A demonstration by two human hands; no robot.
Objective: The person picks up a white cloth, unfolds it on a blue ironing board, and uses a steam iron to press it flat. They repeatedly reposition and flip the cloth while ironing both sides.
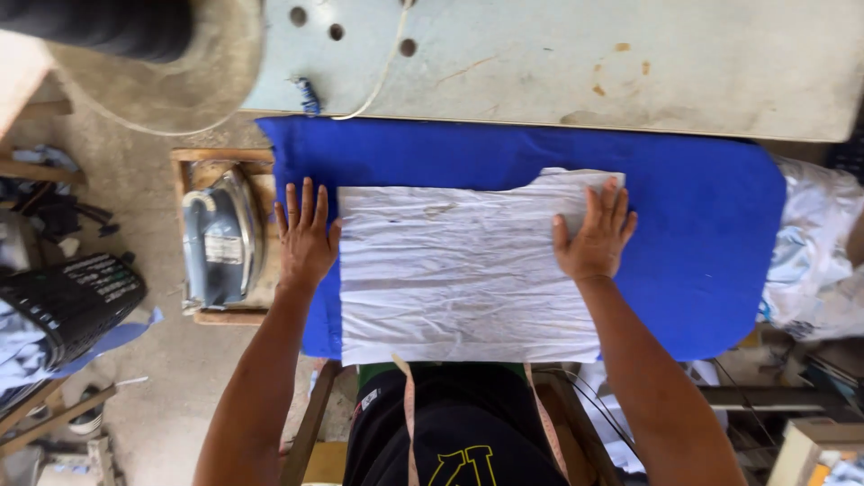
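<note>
Pressing white cloth (pixel 463 270) flat, left hand (pixel 306 236), right hand (pixel 594 238), blue board (pixel 711 234)

Left hand (pixel 306 236), right hand (pixel 595 238) flat, fingers spread.

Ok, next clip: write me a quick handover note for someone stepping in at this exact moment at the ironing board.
Left hand: flat, fingers spread, on the blue padded board at the left edge of the white fabric piece.
Right hand: flat on the fabric's upper right corner.
Fabric: spread across the board, visibly wrinkled and stained.
Iron: parked on a wooden stand left of the board, untouched.
Done: fabric laid out.
Left: judging by the wrinkles, pressing has not started.
</note>
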